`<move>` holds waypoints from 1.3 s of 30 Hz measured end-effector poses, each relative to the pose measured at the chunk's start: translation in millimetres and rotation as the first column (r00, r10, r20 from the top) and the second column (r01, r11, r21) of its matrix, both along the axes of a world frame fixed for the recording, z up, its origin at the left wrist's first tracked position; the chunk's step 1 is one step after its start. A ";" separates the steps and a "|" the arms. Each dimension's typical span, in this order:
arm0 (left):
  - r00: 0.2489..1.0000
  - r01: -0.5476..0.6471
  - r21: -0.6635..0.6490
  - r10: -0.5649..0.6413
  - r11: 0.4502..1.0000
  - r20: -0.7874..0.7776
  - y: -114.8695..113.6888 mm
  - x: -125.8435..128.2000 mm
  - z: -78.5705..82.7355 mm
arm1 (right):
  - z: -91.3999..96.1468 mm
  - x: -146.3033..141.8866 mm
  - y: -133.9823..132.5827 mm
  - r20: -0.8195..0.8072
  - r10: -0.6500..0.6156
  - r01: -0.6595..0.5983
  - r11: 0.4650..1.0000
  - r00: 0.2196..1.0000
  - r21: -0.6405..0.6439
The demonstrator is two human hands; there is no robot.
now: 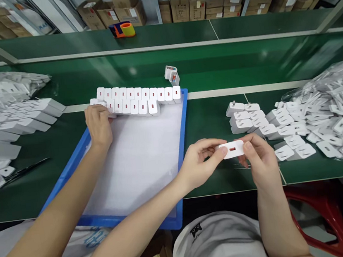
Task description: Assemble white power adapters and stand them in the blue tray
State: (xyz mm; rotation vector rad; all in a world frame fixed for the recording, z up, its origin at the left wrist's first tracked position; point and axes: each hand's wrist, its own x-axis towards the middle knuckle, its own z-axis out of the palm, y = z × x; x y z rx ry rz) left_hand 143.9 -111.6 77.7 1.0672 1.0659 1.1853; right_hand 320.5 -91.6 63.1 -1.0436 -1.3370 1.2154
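Note:
Between my left hand (202, 161) and my right hand (258, 156) is a white USB charger (234, 149), its face with the red port turned up toward me. Each hand pinches one end with thumb and fingers, over the bench to the right of the tray. That blue-rimmed tray (180, 144) has a white lining and holds rows of similar upright white chargers (137, 93) along its far side. Near my right hand, several white chargers (248, 117) lie grouped on the green bench, with slots showing in their faces.
A co-worker's hand (98, 123) touches the left end of the charger rows. Two open white housings (172, 75) stand behind the tray. Bagged white parts (341, 112) lie at right, more chargers (29, 116) at left beside black tweezers (23, 171). A red stool (321, 206) stands lower right.

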 end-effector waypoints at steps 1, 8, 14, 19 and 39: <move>1.000 -0.005 0.003 0.005 1.000 0.024 0.4 0.1 0.7 | 0.6 0.2 -0.6 0.008 0.000 -0.001 1.000 1.000 0.013; 0.999 -0.029 0.007 0.028 1.000 0.033 0.9 -1.7 3.7 | 4.5 -1.2 -2.7 0.037 -0.006 0.006 1.000 0.999 -0.021; 0.997 -0.006 -0.003 0.006 1.000 0.073 2.0 -2.9 -0.4 | 1.9 -3.5 -2.1 0.024 -0.106 0.106 0.994 0.994 0.024; 0.994 0.094 -0.123 -0.086 0.988 0.069 8.8 -7.3 0.4 | -6.2 1.8 5.0 0.123 -0.134 0.132 0.991 0.983 0.026; 0.492 -0.790 -0.370 0.866 0.488 0.091 107.3 -92.4 -37.0 | -24.9 23.7 16.6 0.225 -0.042 0.039 0.999 0.974 0.018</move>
